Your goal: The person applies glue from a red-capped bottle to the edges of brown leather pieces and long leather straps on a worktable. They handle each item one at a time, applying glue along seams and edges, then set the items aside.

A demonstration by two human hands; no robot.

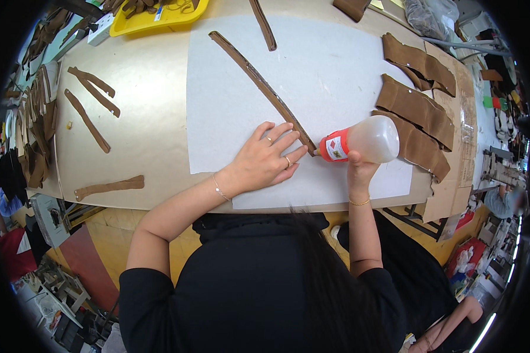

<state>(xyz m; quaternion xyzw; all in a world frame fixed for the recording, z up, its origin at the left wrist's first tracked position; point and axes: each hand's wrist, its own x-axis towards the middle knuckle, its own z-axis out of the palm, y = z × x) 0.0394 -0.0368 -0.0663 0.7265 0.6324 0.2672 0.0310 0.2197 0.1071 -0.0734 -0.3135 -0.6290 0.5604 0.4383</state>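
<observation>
A long narrow brown strip [261, 82], leather-like, lies slantwise on a white paper sheet [224, 126]. A dark, shiny line runs along much of its length. My left hand [264, 157] rests on the paper with its fingers spread, fingertips at the strip's near end. In my right hand [361, 170] is a translucent squeeze bottle [371, 140] with a red neck and a label. It is tipped on its side, and its nozzle points left to the near end of the strip. Part of my right hand's grip is hidden behind the bottle.
Wide brown pieces [415, 112] lie at the right on cardboard [462, 153]. Short brown strips [88, 120] are at the left, and another strip [264, 23] lies at the far side. A yellow tray [159, 25] stands far left. Another person's arm [453, 323] shows lower right.
</observation>
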